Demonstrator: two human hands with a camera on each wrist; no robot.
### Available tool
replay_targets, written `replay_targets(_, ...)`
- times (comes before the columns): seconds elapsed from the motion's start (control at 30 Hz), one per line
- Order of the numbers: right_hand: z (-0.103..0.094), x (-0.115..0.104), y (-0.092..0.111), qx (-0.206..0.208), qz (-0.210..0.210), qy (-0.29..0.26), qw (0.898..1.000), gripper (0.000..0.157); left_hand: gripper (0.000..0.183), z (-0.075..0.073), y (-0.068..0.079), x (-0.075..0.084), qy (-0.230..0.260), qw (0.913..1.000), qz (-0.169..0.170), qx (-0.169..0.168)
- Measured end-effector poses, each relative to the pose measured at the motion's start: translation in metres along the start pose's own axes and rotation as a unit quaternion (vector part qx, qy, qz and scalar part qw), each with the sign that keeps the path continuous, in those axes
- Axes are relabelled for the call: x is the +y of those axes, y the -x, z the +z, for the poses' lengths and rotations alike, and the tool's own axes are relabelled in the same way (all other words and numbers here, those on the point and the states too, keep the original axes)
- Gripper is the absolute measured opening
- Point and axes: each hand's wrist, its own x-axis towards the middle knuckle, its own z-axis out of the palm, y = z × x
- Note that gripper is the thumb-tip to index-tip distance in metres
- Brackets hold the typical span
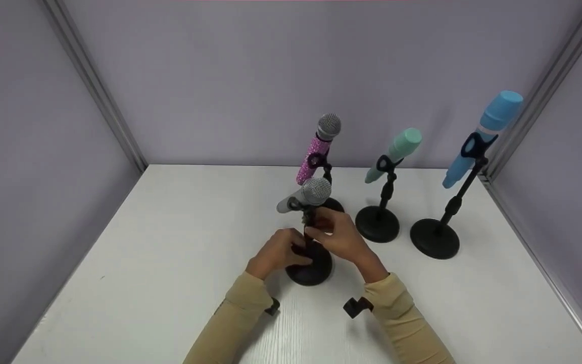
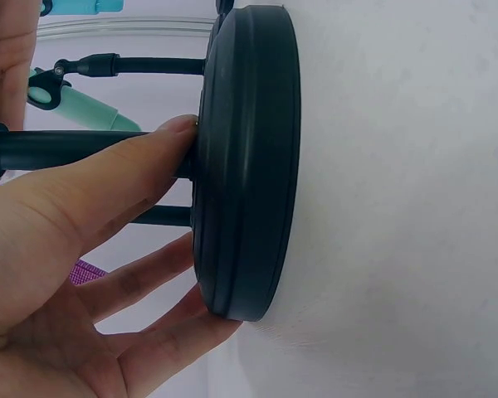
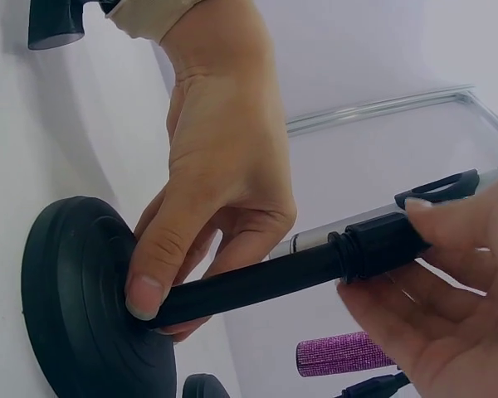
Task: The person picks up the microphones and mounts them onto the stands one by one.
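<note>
A silver-headed microphone [image 1: 316, 191] with a pale grey handle lies tilted in the clip of a black microphone stand [image 1: 316, 273], near the middle of the white table. My left hand [image 1: 280, 251] holds this stand low down. In the left wrist view its thumb lies on the round base [image 2: 253, 166] by the foot of the pole, with fingers at the base's edge. Higher up, my right hand [image 1: 342, 236] grips the thick collar [image 3: 378, 249] at the top of the pole [image 3: 257, 288], as the right wrist view shows.
Directly behind stands a pink glittery microphone [image 1: 315, 154] on its own stand. To the right are a mint green microphone [image 1: 403, 145] and a taller blue microphone [image 1: 498, 114], each on a black round-based stand. Grey panels [image 1: 291, 81] wall the table [image 1: 170, 227] at back and sides.
</note>
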Motion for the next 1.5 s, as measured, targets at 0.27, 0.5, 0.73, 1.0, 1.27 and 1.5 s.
replay_targets(0.27, 0.0042, -0.0013, -0.0006, 0.061, -0.005, 0.043, 0.997, 0.033, 0.02, -0.001, 0.0022, 0.0013, -0.011, 0.9999, 0.011, -0.006)
replay_targets(0.5, 0.0063, 0.0003, -0.0001, 0.073, -0.017, 0.053, 0.996, 0.024, 0.018, 0.0003, 0.0013, 0.0005, -0.01, 0.9999, 0.009, -0.003)
replay_targets(0.73, 0.0038, -0.0017, 0.0009, 0.029, -0.005, 0.041, 0.999, 0.018, 0.017, -0.0001, -0.0008, -0.0006, -0.009, 0.9999, 0.008, -0.002)
replay_targets(1.0, 0.002, -0.0029, 0.0014, -0.016, 0.005, 0.027, 0.999, 0.02, 0.02, 0.0003, -0.0002, -0.0004, -0.003, 1.0, 0.001, -0.002)
replay_targets(1.27, 0.0014, -0.0035, 0.0008, -0.008, 0.008, 0.007, 1.0, 0.032, 0.024, -0.0008, 0.0015, 0.001, -0.003, 1.0, 0.003, 0.002)
replay_targets(1.5, 0.0042, -0.0019, 0.0007, 0.048, 0.004, 0.019, 0.999, 0.043, 0.024, -0.0003, 0.0012, 0.0004, -0.007, 1.0, 0.004, 0.002)
